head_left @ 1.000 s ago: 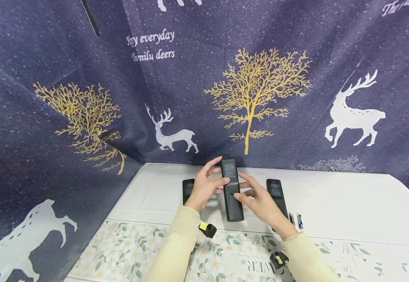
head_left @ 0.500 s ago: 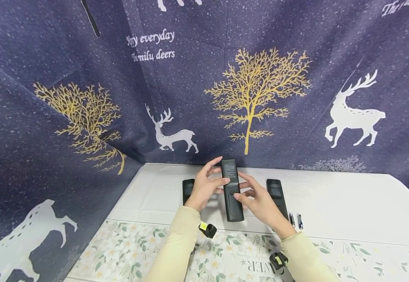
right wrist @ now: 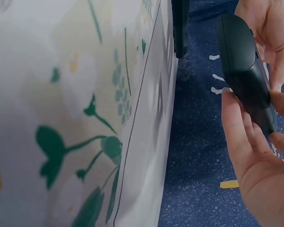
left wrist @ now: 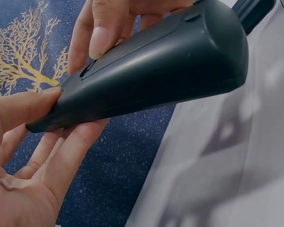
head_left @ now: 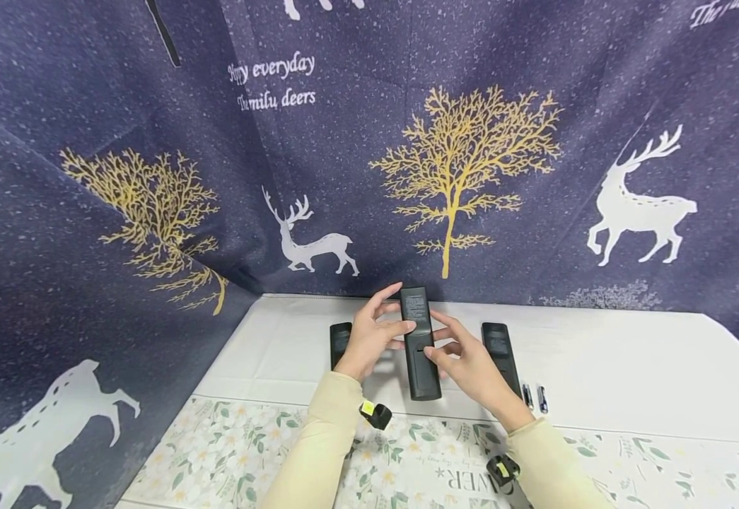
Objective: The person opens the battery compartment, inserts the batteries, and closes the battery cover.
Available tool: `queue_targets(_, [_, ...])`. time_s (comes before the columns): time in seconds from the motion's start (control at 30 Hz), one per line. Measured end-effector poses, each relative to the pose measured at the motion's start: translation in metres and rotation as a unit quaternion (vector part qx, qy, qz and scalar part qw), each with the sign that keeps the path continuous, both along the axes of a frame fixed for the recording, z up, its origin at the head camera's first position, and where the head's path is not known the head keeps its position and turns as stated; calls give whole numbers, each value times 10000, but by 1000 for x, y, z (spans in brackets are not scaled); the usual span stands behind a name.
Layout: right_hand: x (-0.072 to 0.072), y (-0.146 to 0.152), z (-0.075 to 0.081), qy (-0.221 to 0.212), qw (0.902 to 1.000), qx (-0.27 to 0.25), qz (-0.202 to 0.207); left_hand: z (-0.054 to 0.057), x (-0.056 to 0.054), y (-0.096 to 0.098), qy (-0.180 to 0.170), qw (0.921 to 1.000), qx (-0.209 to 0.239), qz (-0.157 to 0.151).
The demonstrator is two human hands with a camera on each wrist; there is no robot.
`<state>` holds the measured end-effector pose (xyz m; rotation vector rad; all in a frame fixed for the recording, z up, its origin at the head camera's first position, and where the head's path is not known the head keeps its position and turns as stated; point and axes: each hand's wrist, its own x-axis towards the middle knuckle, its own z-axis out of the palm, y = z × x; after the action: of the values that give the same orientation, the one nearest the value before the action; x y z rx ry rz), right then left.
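Note:
A black remote control is held up above the white table, its back with moulded lettering and a battery cover facing me. My left hand grips its upper part, thumb across the back and fingers at the left edge. From the other side my right hand holds it, thumb on the back beside the cover's small notch and fingers along the right edge. In the left wrist view the cover's seam shows on the remote, with the right thumb pressing near the notch. The cover sits in place.
A second black remote lies on the left, partly behind my left hand. Another remote lies on the right, beside two small batteries. A floral cloth covers the table's front; a dark deer-print curtain hangs behind.
My right thumb has shifted very slightly to the right on the back of the remote. Both hands otherwise keep the same hold, and the things on the table have stayed put.

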<state>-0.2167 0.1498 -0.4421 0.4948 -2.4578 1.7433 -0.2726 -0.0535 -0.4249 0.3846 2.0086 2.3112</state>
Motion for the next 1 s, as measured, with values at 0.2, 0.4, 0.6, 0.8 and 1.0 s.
queue_targets(0.2, [0, 0, 1, -173, 9998, -14, -36, -1, 0, 1, -38, 9999, -86, 39])
queue_targets(0.4, [0, 1, 2, -372, 9992, 7, 163, -7, -2, 2, -104, 9998, -151, 91])
queue_targets(0.6, [0, 2, -1, -363, 9987, 178, 318, -10, -1, 4, -311, 9993, -162, 142])
queue_targets(0.8, [-2, 1, -4, -544, 9979, 294, 211, -16, -2, 5, -373, 9986, -356, 118])
queue_targets(1.0, [-2, -1, -6, -816, 9956, 447, 124, -22, -4, 5, -433, 9982, -406, 108])
